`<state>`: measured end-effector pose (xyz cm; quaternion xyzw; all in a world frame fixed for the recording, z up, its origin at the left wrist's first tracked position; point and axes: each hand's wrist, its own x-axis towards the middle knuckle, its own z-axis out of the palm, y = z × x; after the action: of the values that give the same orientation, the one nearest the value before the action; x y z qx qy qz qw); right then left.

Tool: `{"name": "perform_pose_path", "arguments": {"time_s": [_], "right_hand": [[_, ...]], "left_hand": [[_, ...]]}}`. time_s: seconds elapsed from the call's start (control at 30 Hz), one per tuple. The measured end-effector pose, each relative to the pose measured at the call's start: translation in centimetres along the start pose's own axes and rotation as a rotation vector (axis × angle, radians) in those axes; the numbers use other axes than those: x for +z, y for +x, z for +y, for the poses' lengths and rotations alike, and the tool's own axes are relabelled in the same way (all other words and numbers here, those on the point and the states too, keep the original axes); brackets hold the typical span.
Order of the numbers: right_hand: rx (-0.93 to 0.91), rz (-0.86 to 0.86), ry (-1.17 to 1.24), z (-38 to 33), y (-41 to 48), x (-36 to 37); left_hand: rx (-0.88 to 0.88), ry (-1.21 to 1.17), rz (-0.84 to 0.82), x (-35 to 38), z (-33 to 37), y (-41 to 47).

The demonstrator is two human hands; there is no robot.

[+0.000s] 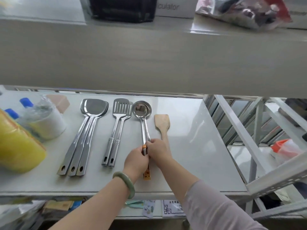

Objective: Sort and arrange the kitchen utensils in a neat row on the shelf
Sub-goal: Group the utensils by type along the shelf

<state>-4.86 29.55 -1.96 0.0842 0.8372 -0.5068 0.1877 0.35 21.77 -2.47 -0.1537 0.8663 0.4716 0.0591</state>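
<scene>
Both hands meet on the handle of a steel ladle (142, 109) near the middle of the white shelf (191, 146). The left hand (135, 161) curls around the lower handle from 7 o'clock; the right hand (158, 149) pinches it from 4 o'clock, fingers closed on the metal. An orange handle tip (147, 176) pokes out below the hands at 6 o'clock. The ladle's round polished bowl points to 12 o'clock.

At 3 o'clock of the ladle lies a pale wooden spatula (162, 124), flat-bladed and matte, its handle running under the right hand. At 9 o'clock lie two slotted steel turners (120, 107) stacked side by side, with ribbed grips and hanging holes. Further toward 9 o'clock three broad steel spatulas (94, 107) overlap, their flat handles fanned slightly and each pierced with a hole.

At the shelf's far 9 o'clock end crowd a yellow plastic-wrapped bundle (18, 146), a white roll in clear film (48, 123), blue-capped bottles (25, 102) and a beige block (60, 102). The upper shelf board (149, 55) hangs over the back, hiding the rear edge. A green bangle (127, 181) circles the left wrist; a lilac sleeve (216, 208) covers the right forearm. At 3 o'clock stands a white metal rack frame (235, 130)
</scene>
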Motion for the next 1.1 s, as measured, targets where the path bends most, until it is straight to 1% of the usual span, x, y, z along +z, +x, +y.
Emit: {"name": "perform_pose_path", "arguments": {"time_s": [0.07, 0.17, 0.3, 0.43, 0.6, 0.77, 0.97, 1.1], "right_hand": [[-0.029, 0.033, -0.071, 0.0, 0.0, 0.3], [-0.05, 0.123, -0.18, -0.1, -0.3, 0.1], [-0.139, 0.237, -0.375, 0.9, -0.4, -0.4], [-0.177, 0.299, -0.611, 2.3, -0.4, -1.6], [-0.185, 0.27, -0.617, 3.8, -0.2, -3.2], [-0.182, 0.358, -0.577, 5.3, 0.1, -5.4], [-0.118, 0.45, -0.613, 8.2, 0.7, -11.0], [-0.072, 0.516, -0.664, 10.3, 1.0, -14.7]], "left_hand": [[-0.002, 0.018, -0.025, -0.1, -0.2, -0.1], [0.01, 0.068, -0.018, -0.1, -0.3, 0.1], [-0.043, 0.155, -0.021, 0.3, -0.2, 0.7], [-0.009, 0.282, -0.031, 0.7, 0.2, 0.9], [0.054, 0.467, -0.021, 1.3, 0.8, 1.6], [0.087, 0.469, -0.026, 3.0, 1.8, 1.7], [0.162, 0.466, -0.108, 7.5, 4.8, 0.5], [0.169, 0.459, -0.163, 10.8, 7.1, -0.4]]}}
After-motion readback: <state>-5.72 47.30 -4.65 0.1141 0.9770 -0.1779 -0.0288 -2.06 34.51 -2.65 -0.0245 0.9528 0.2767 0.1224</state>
